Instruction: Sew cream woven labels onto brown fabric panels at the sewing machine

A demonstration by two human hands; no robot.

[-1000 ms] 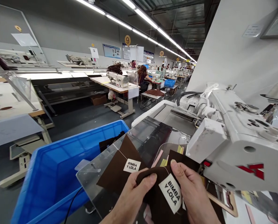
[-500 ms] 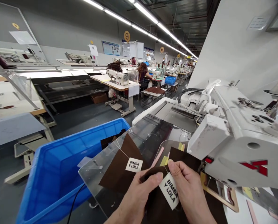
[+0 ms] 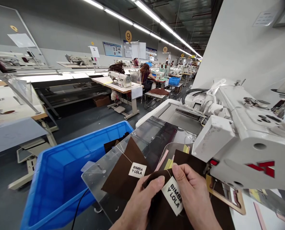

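Observation:
Both my hands hold one dark brown fabric piece (image 3: 164,209) that carries a white "BIMBA Y LOLA" label (image 3: 173,195). My left hand (image 3: 140,204) pinches its upper left edge with the thumb on top. My right hand (image 3: 192,198) grips its right side beside the label. A second brown fabric piece (image 3: 123,172) with the same kind of label (image 3: 137,170) lies flat on a clear acrylic sheet (image 3: 99,174) just left of my hands. A thin thread runs from that piece toward mine.
A white sewing machine (image 3: 248,140) fills the right side, its head just right of my right hand. A blue plastic bin (image 3: 68,172) with dark fabric inside stands at lower left. Rows of sewing tables and a seated person (image 3: 146,75) lie beyond an open aisle.
The view has drifted slightly; my hands keep their grip on the labelled fabric and have barely shifted. The second piece on the acrylic sheet has not moved.

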